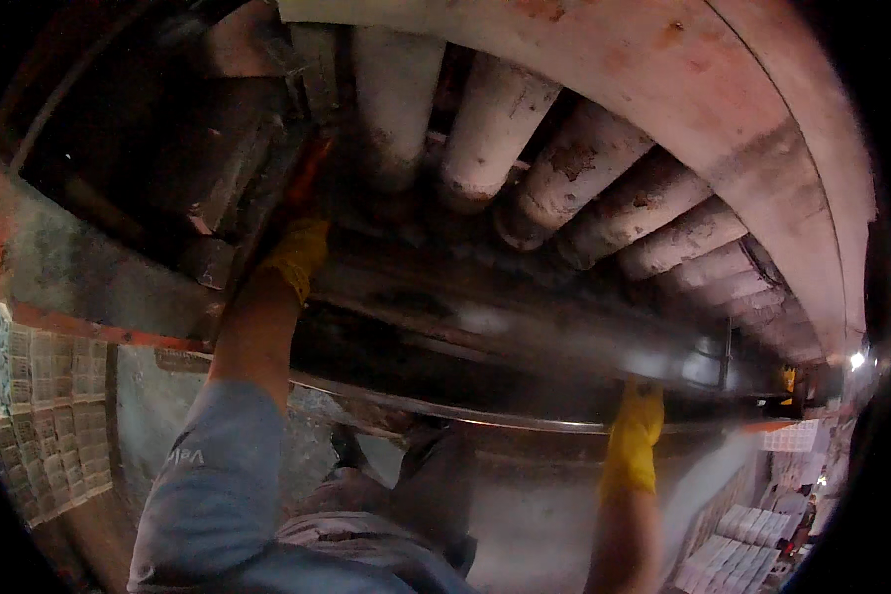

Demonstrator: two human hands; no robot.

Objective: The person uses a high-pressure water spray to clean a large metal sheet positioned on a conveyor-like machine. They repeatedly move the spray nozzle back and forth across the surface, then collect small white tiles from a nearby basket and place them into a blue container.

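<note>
A long, dark metal piece (pixel 525 332) with a dull shine runs across the middle, below a row of rollers. My left hand (pixel 299 255), in a yellow glove, is closed at its left end, the fingertips lost in shadow. Farther right my right hand (pixel 638 426), also gloved in yellow, is closed on its near edge, with the fingers partly blurred. Past it, at the far right end, there is another small yellow glove (pixel 788 381), apparently another person's hand.
Thick, worn pale rollers (pixel 500 129) slant side by side above the metal piece, under a broad curved pinkish beam (pixel 663 59). Below runs a thin metal edge (pixel 445 408). Stacked pale bundles (pixel 54 416) stand at left, with more stacks (pixel 738 544) at lower right.
</note>
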